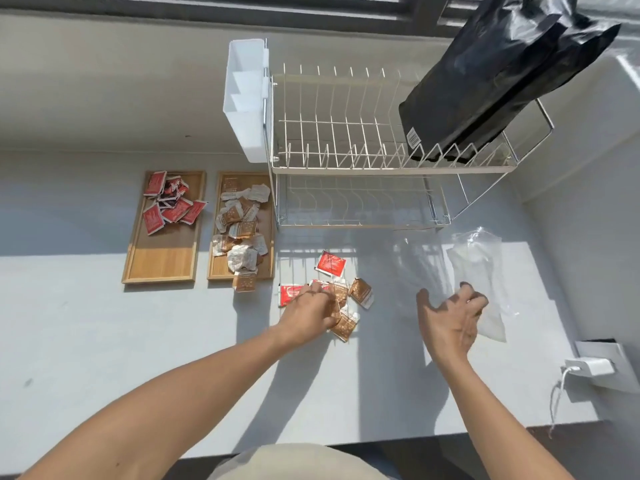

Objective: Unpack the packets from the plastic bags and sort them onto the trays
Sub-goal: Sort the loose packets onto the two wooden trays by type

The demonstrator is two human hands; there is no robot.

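Two wooden trays lie on the white counter. The left tray (162,261) holds several red packets (169,202); the right tray (216,268) holds several brown-and-white packets (240,230). A loose pile of red packets (330,263) and brown packets (361,292) lies on the counter in front of the dish rack. My left hand (308,315) rests on this pile with its fingers curled over brown packets. My right hand (450,317) hovers to the right with its fingers spread, holding nothing. Just past its fingertips lie two clear plastic bags (479,268), flat and empty-looking.
A two-tier wire dish rack (346,147) stands behind the pile, with a white cutlery holder (246,98) on its left end and a black bag (491,77) on its upper tier. A white charger with a cable (588,367) sits at the right wall.
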